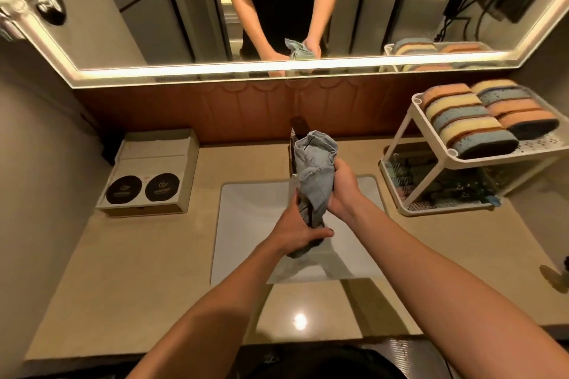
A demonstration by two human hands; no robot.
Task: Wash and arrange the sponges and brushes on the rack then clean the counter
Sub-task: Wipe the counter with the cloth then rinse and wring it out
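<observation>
1. The left hand [297,231] has its fingers [323,232] curled tight round the lower end of a pale blue cloth [315,160], with the thumb lying across it.
2. The right hand [343,191] grips the same cloth higher up, fingers wrapped closed around its middle. The bunched top of the cloth stands up above that hand.
3. The cloth is held over the white sink [246,224], just in front of the dark faucet [300,126].
4. On the beige table [138,271], to the right of the sink, stands a white two-tier rack [400,138]. Striped sponges [471,123] lie in rows on its top tier. The lower tier holds dark things I cannot make out.
5. To the left sits a box [154,148] with two black round discs [143,189] on it.
6. A lit mirror [184,9] hangs on the wall behind and reflects both hands on the cloth.
</observation>
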